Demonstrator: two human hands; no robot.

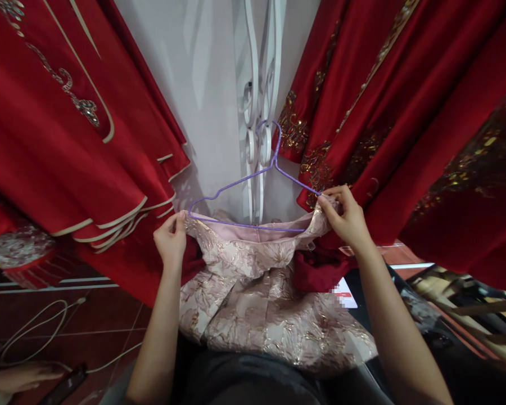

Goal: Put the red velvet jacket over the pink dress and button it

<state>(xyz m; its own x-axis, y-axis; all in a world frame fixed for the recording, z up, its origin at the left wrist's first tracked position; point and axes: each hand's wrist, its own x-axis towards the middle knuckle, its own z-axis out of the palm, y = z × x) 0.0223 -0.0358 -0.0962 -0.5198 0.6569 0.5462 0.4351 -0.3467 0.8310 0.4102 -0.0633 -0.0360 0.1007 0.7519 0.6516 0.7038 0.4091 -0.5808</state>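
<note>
The dress [274, 315] is glossy, textured brocade cloth, the hanger [274, 162] plastic-looking, the red garments [105, 174] smooth, shiny satin.

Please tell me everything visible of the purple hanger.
The purple hanger is slim, wire-like: hook, sloping arms, straight lower bar. Its hook is uppermost and overlaps white scrollwork; whether it hangs there is unclear. The lower bar spans the neckline of the pink garment; the right end is covered at the right hand.

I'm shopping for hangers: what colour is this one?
The hanger is purple, shown in the head view.
</note>
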